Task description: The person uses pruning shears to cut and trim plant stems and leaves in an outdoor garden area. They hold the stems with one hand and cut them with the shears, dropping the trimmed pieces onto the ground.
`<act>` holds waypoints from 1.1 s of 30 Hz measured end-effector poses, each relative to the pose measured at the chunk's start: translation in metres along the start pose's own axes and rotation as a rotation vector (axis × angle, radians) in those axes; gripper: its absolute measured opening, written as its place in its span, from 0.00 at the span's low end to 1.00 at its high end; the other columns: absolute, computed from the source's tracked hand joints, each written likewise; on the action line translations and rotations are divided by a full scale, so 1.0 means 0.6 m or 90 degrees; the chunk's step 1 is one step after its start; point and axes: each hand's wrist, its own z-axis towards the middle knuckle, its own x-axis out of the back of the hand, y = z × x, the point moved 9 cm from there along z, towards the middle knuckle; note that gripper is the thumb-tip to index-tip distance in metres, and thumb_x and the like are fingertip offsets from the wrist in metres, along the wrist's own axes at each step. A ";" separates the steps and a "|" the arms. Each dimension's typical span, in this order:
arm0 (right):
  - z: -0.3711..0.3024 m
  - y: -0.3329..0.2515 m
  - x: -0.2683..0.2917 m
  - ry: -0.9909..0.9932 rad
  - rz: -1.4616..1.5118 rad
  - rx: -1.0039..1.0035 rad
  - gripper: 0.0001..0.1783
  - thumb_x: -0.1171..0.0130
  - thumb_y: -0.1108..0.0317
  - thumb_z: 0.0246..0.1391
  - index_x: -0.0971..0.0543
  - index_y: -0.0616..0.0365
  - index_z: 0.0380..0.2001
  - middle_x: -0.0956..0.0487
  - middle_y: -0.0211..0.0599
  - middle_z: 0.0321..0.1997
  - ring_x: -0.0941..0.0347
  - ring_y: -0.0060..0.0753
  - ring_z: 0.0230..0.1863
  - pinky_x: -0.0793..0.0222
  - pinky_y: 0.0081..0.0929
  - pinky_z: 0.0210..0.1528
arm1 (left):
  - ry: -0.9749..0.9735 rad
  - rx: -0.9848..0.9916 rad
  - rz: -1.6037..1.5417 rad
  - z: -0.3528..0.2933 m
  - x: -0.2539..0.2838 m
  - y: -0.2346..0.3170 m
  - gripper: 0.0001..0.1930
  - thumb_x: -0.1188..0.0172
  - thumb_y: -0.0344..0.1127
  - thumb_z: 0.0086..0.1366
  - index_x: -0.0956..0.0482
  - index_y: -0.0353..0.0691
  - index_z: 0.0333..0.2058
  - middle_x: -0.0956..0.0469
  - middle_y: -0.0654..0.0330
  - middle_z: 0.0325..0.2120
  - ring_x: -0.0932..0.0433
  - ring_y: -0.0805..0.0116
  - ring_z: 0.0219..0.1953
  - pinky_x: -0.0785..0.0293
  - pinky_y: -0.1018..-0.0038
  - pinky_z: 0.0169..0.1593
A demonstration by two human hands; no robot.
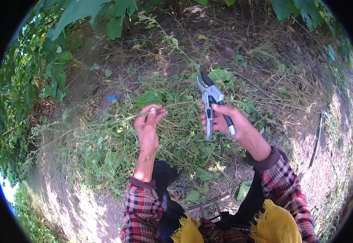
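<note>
My right hand (226, 118) is wrapped round a pair of pruning shears (209, 103) with silver and black handles; the blades point up and away from me. My left hand (149, 121) pinches a thin green weed stem (113, 121) between thumb and fingers. Its leafy part trails off to the left, and thin stems stretch right toward the shears. Below both hands lies a loose heap of cut green weeds (180, 141). A broad green leaf (149, 99) rests just beyond my left hand.
On the bare soil at the right lies a long thin tool (319, 135) with a dark handle, perhaps a sickle. A small blue scrap (111, 98) sits among the weeds at left. Leafy vines (54, 73) hang along the left and top. A metal rake-like piece (204, 206) lies near my legs.
</note>
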 end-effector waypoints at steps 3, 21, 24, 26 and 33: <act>0.001 -0.004 0.001 0.005 0.031 0.002 0.24 0.44 0.57 0.56 0.29 0.64 0.49 0.24 0.43 0.39 0.24 0.37 0.41 0.26 0.40 0.47 | -0.011 0.012 0.010 -0.003 -0.008 -0.003 0.08 0.53 0.26 0.69 0.24 0.32 0.39 0.23 0.52 0.39 0.21 0.64 0.39 0.21 0.66 0.47; 0.000 -0.015 0.019 0.068 0.100 0.017 0.11 0.46 0.67 0.57 0.31 0.61 0.39 0.32 0.30 0.27 0.37 0.22 0.23 0.37 0.26 0.25 | -0.011 0.034 0.017 -0.005 -0.016 -0.008 0.08 0.52 0.26 0.68 0.23 0.32 0.38 0.24 0.55 0.37 0.22 0.66 0.37 0.21 0.67 0.47; -0.004 -0.025 0.037 0.114 0.053 0.058 0.11 0.46 0.66 0.57 0.31 0.61 0.38 0.32 0.30 0.28 0.36 0.22 0.23 0.36 0.26 0.25 | 0.005 0.031 -0.009 0.001 -0.001 -0.008 0.09 0.54 0.27 0.69 0.24 0.32 0.39 0.23 0.52 0.38 0.22 0.64 0.39 0.21 0.64 0.48; -0.012 -0.038 0.046 0.180 0.002 0.088 0.10 0.46 0.66 0.57 0.33 0.60 0.35 0.32 0.31 0.27 0.34 0.23 0.23 0.34 0.28 0.23 | 0.027 0.029 -0.029 0.005 0.012 -0.004 0.09 0.54 0.28 0.70 0.25 0.32 0.39 0.23 0.52 0.38 0.22 0.63 0.39 0.22 0.64 0.48; -0.014 -0.012 0.039 0.144 -0.036 0.019 0.13 0.44 0.63 0.56 0.33 0.59 0.38 0.31 0.31 0.28 0.32 0.23 0.25 0.30 0.27 0.25 | 0.099 -0.002 -0.070 0.014 0.066 0.009 0.09 0.53 0.29 0.70 0.26 0.30 0.39 0.24 0.51 0.38 0.21 0.61 0.39 0.22 0.62 0.49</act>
